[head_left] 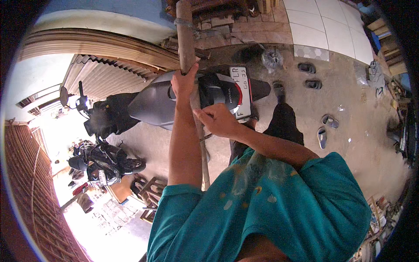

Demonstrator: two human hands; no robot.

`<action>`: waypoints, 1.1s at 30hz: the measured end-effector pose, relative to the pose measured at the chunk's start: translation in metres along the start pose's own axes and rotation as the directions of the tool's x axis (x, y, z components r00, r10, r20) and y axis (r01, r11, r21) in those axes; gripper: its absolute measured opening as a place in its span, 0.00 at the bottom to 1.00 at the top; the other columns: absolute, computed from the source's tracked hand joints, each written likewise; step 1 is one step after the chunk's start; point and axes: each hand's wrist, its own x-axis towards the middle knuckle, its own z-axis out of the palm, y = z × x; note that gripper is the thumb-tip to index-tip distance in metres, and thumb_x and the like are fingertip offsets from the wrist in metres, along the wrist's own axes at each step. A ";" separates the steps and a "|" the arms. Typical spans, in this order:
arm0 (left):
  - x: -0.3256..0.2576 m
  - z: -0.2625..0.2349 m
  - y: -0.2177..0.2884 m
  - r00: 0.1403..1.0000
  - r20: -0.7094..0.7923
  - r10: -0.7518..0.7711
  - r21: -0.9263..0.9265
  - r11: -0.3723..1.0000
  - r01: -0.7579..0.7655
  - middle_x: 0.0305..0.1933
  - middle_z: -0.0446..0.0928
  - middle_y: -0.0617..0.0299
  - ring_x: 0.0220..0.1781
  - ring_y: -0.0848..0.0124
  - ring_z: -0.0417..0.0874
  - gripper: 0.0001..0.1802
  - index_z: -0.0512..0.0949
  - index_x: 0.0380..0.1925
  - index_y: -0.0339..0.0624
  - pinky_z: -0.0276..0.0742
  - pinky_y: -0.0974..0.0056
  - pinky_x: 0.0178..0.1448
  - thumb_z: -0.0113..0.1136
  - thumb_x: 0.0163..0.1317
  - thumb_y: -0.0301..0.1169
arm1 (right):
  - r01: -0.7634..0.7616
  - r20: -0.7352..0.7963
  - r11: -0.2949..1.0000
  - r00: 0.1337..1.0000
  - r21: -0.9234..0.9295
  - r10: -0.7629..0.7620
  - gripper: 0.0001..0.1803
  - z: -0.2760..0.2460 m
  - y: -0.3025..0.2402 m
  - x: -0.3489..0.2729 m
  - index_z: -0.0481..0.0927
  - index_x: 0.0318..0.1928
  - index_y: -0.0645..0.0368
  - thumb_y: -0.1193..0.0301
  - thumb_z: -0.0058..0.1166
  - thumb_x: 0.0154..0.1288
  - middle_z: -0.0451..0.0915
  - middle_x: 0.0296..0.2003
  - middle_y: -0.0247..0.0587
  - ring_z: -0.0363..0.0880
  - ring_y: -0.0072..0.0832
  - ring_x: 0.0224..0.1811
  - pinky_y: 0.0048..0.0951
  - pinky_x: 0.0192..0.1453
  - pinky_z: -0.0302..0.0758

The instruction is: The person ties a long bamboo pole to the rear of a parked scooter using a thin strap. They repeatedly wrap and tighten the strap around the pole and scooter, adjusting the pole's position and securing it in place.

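A long, grey-brown pole [186, 43] runs from the top of the view down past my arms, thicker at its upper end. My left hand [184, 83] is wrapped around it, with the arm stretched out ahead. Wire or cord circles the pole above that hand. Lower down, my right hand [218, 120] is closed beside the pole, thumb side against or very close to it. Whatever its curled fingers hold, if anything, is hidden. Just beyond both hands stands a dark grey motorcycle [159, 102], its tail and white plate at the right.
A second motorcycle [102, 161] and a wooden chair or rack [152, 192] stand at left. Sandals [329, 121] lie scattered on the concrete floor at right. White tiles [329, 22] and a brick ledge [257, 30] are at the far side. Corrugated sheets [104, 74] lean behind the motorcycle.
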 end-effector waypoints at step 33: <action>0.019 -0.004 -0.003 0.984 0.081 -0.157 -0.155 0.974 0.168 0.44 0.81 0.49 0.45 0.53 0.84 0.40 0.74 0.54 0.40 0.80 0.54 0.47 0.76 0.45 0.51 | -0.675 0.702 0.317 0.711 0.666 0.039 0.18 0.064 0.181 0.364 0.66 0.27 0.44 0.54 0.46 0.75 0.56 0.13 0.20 0.51 0.16 0.14 0.25 0.26 0.60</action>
